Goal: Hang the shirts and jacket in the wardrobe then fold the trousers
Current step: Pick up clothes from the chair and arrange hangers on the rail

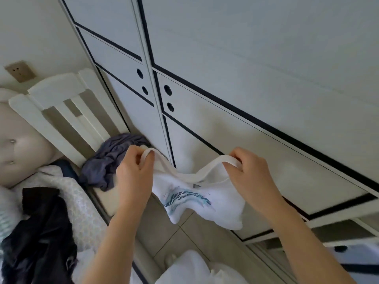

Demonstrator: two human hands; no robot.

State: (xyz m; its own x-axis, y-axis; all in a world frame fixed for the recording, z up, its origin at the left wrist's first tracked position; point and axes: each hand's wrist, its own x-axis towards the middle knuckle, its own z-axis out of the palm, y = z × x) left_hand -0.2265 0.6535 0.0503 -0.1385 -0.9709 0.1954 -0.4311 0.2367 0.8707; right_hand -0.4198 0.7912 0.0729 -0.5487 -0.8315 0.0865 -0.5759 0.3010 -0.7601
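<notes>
A white T-shirt [196, 199] with a teal printed graphic hangs in the air in front of the wardrobe [235, 78]. My left hand [134, 171] pinches the left side of its neckband. My right hand [249, 171] grips the right side of the neckband, and the band is stretched between both hands. The wardrobe's white doors with black trim are closed. A crumpled grey-purple garment [106, 160] lies on a white chair seat to the left. A dark navy garment [41, 232] lies bunched on the bed at lower left.
A white slat-back chair [59, 95] stands against the wall beside the wardrobe. A padded beige headboard [18, 140] and a pale quilt [82, 212] fill the left edge. A wall socket [19, 71] is above the chair. Tiled floor [164, 228] runs between bed and wardrobe. White fabric [190, 267] lies at the bottom.
</notes>
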